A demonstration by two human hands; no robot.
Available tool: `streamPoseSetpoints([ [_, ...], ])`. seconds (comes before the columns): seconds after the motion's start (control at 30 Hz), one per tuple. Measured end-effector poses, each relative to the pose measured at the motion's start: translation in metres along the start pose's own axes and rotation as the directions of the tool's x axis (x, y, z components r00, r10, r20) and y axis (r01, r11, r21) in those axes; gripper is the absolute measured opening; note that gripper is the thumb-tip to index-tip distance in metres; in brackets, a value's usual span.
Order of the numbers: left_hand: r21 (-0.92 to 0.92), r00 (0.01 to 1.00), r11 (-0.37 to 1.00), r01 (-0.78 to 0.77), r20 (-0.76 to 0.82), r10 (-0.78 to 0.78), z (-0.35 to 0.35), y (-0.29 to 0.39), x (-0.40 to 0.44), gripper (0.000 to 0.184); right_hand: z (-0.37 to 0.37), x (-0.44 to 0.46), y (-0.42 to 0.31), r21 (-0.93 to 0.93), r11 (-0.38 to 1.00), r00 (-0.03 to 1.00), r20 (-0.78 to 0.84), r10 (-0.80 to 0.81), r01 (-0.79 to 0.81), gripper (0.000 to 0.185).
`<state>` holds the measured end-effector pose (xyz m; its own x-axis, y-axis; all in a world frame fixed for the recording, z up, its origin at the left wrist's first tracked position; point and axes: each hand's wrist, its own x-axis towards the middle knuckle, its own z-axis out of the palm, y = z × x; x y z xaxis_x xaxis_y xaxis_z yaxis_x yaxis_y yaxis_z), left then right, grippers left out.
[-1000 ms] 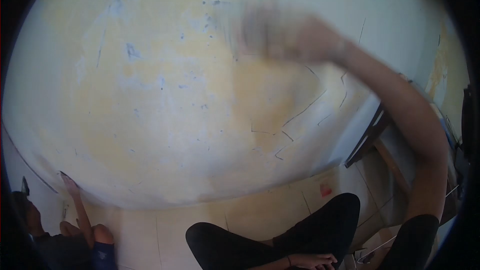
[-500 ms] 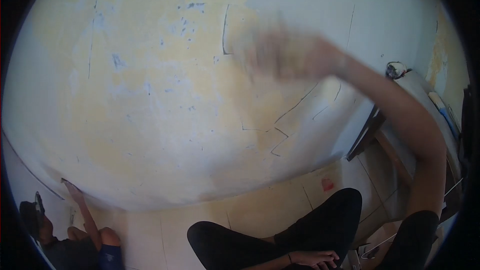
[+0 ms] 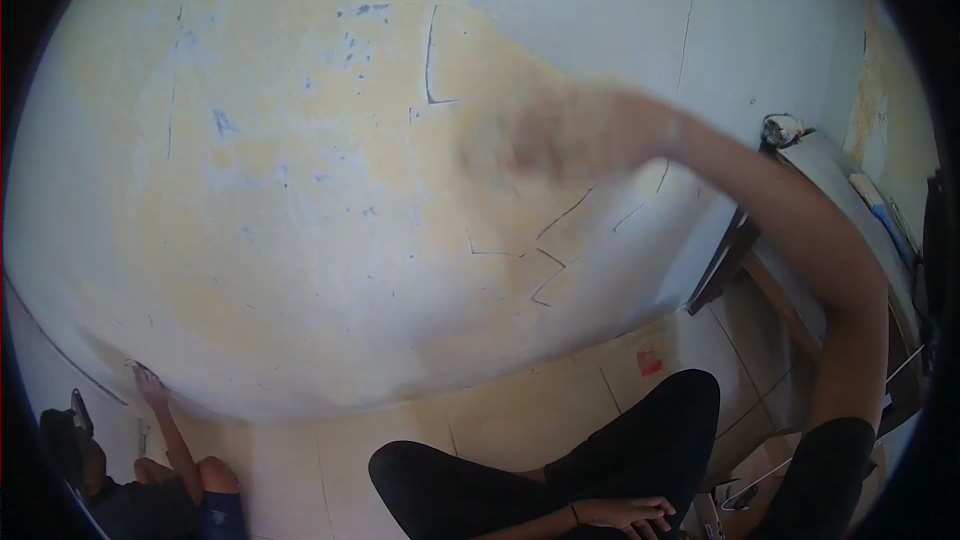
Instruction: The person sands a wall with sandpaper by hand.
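Note:
My right hand (image 3: 560,135) is raised against the patchy yellow and pale-blue wall (image 3: 250,240). Motion blur smears its fingers, and whether anything lies under them cannot be made out. Dark cracks or scratch lines mark the wall just left of and below this hand. My left hand (image 3: 625,515) rests on my lap over dark trousers (image 3: 640,440), its fingers loosely spread and holding nothing visible. A dark band circles the left wrist.
At lower left, a seated person (image 3: 150,500) in a cap reaches one hand (image 3: 148,383) to the wall's base. A table (image 3: 850,210) stands at right, bearing a wrapped bundle (image 3: 782,130). A red patch (image 3: 649,363) marks the tiled floor (image 3: 530,400).
My right hand has moved slightly down across the wall, still blurred. The view has shifted a little. My left hand stays on my lap.

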<state>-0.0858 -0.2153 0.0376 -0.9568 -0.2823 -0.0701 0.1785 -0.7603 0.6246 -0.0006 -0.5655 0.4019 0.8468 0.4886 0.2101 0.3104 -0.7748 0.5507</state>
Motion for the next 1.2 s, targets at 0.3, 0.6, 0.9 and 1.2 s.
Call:
streamPoseSetpoints([
  [0.3,-0.015,0.998,0.998,0.053,-0.039,-0.053,-0.004,0.003,0.005,0.044,-0.029,0.023,-0.007,-0.331,0.788,0.817,-0.463,0.345,-0.52,0.05],
  [0.6,0.059,0.997,0.997,0.059,-0.06,-0.055,0.005,0.008,0.001,0.044,-0.016,0.041,-0.047,-0.205,0.728,0.696,-0.539,0.475,-0.655,0.052],
  [0.9,0.014,0.998,0.999,0.034,-0.044,-0.033,-0.005,-0.004,0.006,0.042,0.01,0.07,-0.063,-0.059,0.58,0.447,-0.701,0.555,-0.813,0.053],
  [1.2,0.012,0.998,0.999,0.045,-0.048,-0.045,0.005,0.007,0.003,0.043,-0.023,0.079,-0.045,-0.029,0.615,0.448,-0.712,0.541,-0.788,0.051],
])
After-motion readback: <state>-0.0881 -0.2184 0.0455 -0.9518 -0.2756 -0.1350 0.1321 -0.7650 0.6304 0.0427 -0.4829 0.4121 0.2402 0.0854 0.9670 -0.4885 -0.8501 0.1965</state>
